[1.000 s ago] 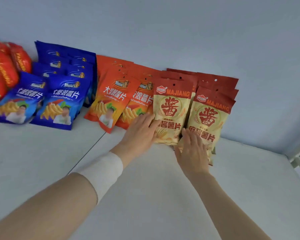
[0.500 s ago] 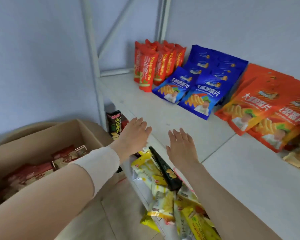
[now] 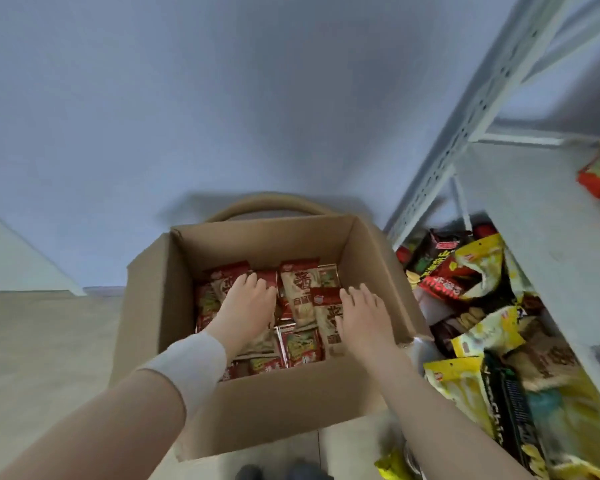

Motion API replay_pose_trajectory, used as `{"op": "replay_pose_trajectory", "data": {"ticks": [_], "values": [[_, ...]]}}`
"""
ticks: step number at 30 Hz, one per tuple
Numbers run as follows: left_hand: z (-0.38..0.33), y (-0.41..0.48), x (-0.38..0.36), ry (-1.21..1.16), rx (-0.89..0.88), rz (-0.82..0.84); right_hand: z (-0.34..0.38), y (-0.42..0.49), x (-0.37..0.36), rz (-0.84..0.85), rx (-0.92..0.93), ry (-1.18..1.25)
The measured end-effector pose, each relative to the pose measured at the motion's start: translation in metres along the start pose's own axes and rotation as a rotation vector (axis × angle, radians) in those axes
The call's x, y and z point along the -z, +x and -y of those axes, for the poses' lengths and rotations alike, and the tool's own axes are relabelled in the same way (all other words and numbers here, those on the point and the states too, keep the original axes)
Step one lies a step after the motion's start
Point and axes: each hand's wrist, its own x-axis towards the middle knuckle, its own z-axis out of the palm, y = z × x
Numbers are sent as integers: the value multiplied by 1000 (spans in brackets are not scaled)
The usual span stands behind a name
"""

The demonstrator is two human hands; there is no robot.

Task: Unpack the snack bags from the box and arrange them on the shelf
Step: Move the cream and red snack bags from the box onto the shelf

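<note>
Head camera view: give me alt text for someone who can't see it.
A person's left hand and right hand reach, fingers extended, into an open cardboard box packed with red and cream snack bags. To the right stands a white metal shelf, its lower level heaped with yellow and dark packets.

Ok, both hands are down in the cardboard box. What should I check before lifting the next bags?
1. Cardboard box open at the top: ok.
2. Red-and-cream snack bags in the box: ok, several.
3. Left hand touching a bag: cannot tell; it is over the pile, fingers straight.
4. Right hand gripping a bag: not ok; fingers straight, nothing pinched.
5. Bare board on the white shelf for them: ok.
</note>
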Motion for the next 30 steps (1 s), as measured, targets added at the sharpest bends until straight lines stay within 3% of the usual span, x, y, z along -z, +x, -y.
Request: {"op": "replay_pose_trajectory", "data": {"ticks": [4, 8, 13, 18, 22, 27, 30], "values": [[14, 24, -54, -102, 101, 168, 6, 47, -44, 120, 29, 34], [6, 41, -102, -347, 285, 327, -2, 80, -90, 303, 24, 60], [-5, 67, -163, -717, 557, 477, -27, 120, -155, 504, -277, 274], [-7, 128, -244, -1183, 1041, 391, -46, 167, -247, 581, -655, 431], [-17, 159, -290, -1206, 1202, 330, -53, 183, -293, 543, -822, 501], [-36, 162, -299, -1136, 1294, 221, -47, 174, -304, 554, -800, 442], [-39, 160, -295, -1051, 1316, 259, -50, 171, -302, 593, -811, 559]]}}
